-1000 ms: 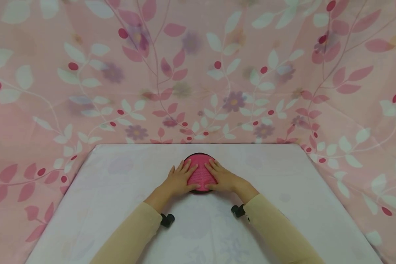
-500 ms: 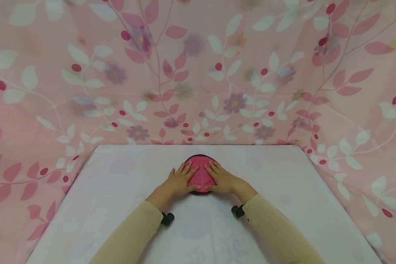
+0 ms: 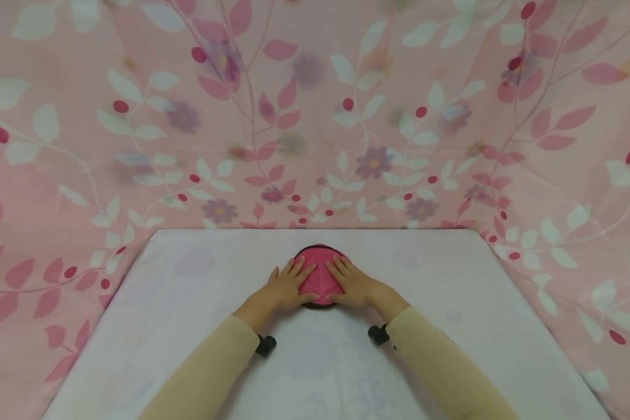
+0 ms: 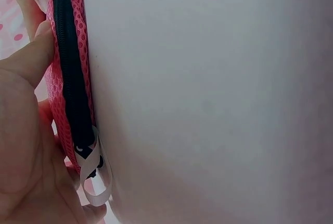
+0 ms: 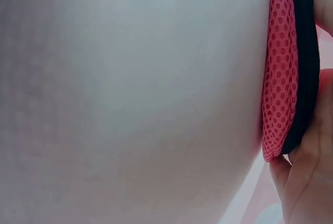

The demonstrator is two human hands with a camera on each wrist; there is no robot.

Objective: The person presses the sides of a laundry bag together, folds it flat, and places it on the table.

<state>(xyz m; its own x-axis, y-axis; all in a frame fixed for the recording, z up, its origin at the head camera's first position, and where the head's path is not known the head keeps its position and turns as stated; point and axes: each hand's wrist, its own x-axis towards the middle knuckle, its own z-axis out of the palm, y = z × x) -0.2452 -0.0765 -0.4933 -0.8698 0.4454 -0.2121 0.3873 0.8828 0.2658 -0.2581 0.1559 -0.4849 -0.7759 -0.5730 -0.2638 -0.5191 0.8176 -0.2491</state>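
A round pink mesh pouch [image 3: 321, 279] with a black zipper [image 4: 68, 52] round its side lies flat on the white-covered table [image 3: 315, 361]. My left hand [image 3: 286, 290] rests on its left part, fingers spread over the top and thumb at the near edge. On the other side my right hand [image 3: 360, 287] lies the same way, its thumb close to the left one. In the left wrist view a pale ribbon loop [image 4: 99, 195] hangs from the zipper end, beside the left fingers. The right wrist view shows the mesh side [image 5: 280, 78] next to the right palm.
A pink floral cloth [image 3: 315, 116] hangs behind the table and along both its sides. Small black devices sit at the left wrist [image 3: 266, 346] and the right wrist [image 3: 378, 335]. The table's far edge [image 3: 231, 230] lies just beyond the pouch.
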